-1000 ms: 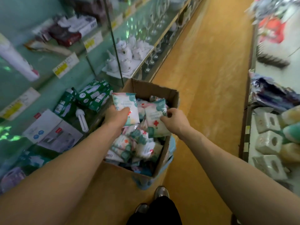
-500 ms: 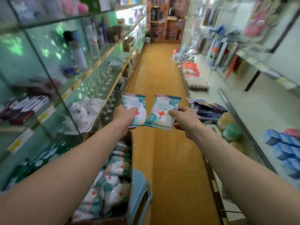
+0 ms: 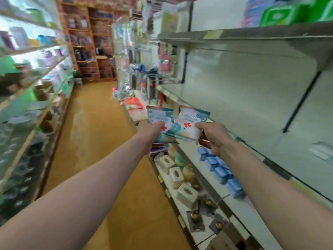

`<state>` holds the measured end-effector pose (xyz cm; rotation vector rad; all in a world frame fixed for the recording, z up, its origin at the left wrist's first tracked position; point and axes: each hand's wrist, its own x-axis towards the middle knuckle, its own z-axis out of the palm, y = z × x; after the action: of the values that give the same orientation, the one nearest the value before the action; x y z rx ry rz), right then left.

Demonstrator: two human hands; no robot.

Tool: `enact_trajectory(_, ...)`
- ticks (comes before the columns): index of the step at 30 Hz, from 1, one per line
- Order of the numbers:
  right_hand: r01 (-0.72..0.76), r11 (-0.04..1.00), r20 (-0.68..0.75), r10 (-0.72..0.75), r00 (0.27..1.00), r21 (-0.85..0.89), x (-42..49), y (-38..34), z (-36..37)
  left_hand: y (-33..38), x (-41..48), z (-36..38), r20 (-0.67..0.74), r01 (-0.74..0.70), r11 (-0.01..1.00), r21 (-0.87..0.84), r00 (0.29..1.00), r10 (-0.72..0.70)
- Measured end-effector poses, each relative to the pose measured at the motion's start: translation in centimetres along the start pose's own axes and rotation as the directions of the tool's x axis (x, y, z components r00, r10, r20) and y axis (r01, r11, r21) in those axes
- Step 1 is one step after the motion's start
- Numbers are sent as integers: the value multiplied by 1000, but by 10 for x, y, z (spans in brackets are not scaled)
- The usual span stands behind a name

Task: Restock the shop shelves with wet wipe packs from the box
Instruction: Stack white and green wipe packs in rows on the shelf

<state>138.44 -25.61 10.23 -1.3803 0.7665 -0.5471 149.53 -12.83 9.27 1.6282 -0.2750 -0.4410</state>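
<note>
Wet wipe packs, two flat teal-and-white plastic pouches with a red cross, are held out ahead, side by side with inner edges overlapping. The left hand (image 3: 151, 129) grips the left pack (image 3: 159, 115) by its lower end; the right hand (image 3: 214, 138) pinches the right pack (image 3: 187, 123) at its lower right corner. Both long axes point up and away. The bare grey metal shelf (image 3: 234, 109) lies just right of the right hand, the nearer one. Since half a second ago the view has swung towards this shelf, and the box is out of sight.
</note>
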Motion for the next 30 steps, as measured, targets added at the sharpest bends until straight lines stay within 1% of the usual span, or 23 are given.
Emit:
enact_trajectory(3, 13, 999, -121, -8, 993, 47, 11, -10, -58, 13, 3, 65, 105, -20, 1000, -8, 994, 21)
enact_trajectory(6, 31, 995, -226, -9, 974, 94, 15, -15, -112, 23, 1, 123, 203, -4, 1000, -16, 979, 7)
enact_trajectory(11, 73, 985, -383, -8, 924, 156, 16, -21, -190, 33, -4, 206, 314, -10, 1000, 2, 949, 9)
enact_trajectory(14, 91, 981, -457, -2, 889, 172, 15, -22, -228, 40, -7, 249, 401, 1, 1000, 5, 916, -3)
enact_trajectory(17, 101, 979, -534, 10, 846, 179, 15, -22, -260, 43, -9, 290, 495, -2, 1000, 6, 869, -1)
enact_trajectory(21, 115, 971, -628, 42, 777, 207, 18, -19, -292, 46, -12, 339, 621, 14, 999, 31, 784, -31)
enact_trajectory(30, 151, 929, -741, 163, 651, 337, 37, -14, -331, 53, 9, 416, 773, 34, 994, 106, 626, -104)
